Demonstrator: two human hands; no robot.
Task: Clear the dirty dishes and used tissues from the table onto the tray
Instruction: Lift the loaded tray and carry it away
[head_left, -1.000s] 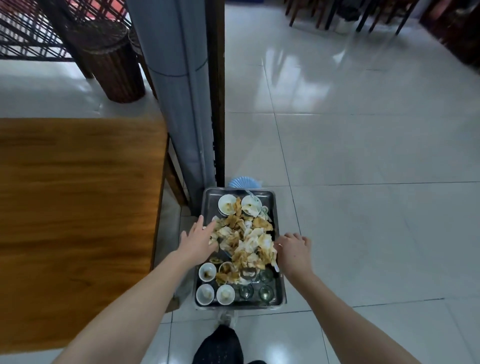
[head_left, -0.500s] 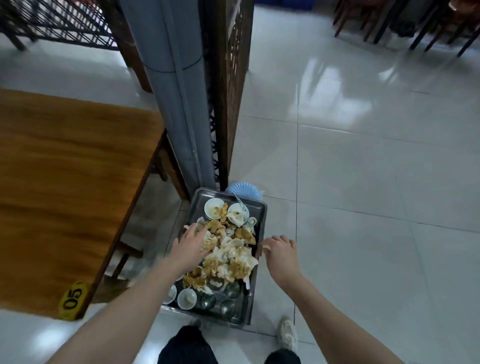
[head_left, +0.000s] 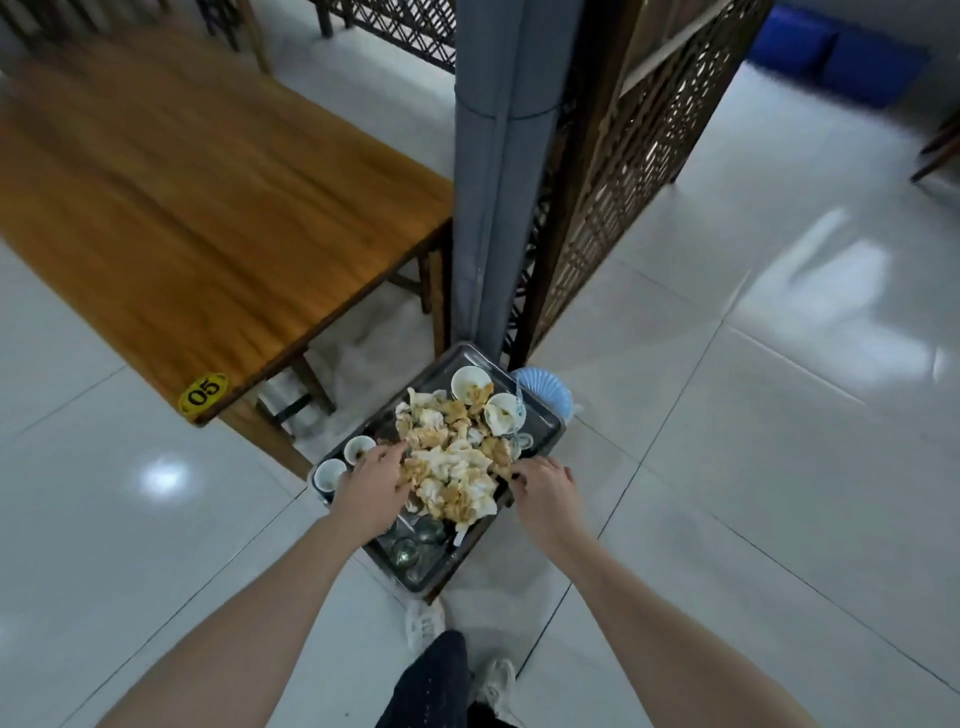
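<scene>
A metal tray (head_left: 546, 427) sits low in front of me, beside the wooden table (head_left: 208, 208). It carries a heap of stained used tissues (head_left: 452, 467), white bowls (head_left: 470, 382) at its far end, small white cups (head_left: 358, 449) on the left and clear glasses (head_left: 415, 540) at the near end. My left hand (head_left: 371, 480) lies over the tray's left side, its fingers reaching into the tissue heap. My right hand (head_left: 545, 486) curls its fingers on the tray's right rim. What the tray rests on is hidden.
The table's corner bears a yellow "05" tag (head_left: 203, 396). A grey padded pillar (head_left: 498, 182) and a wooden lattice screen (head_left: 623, 182) rise just behind the tray. A pale blue pleated object (head_left: 543, 389) sits at the screen's foot. White tiled floor spreads right. My shoe (head_left: 423, 621) is below.
My view has swung, so the tray now lies diagonally. My left hand has slid from the tray's left edge onto the tissue heap. My right hand stays at the right rim.
</scene>
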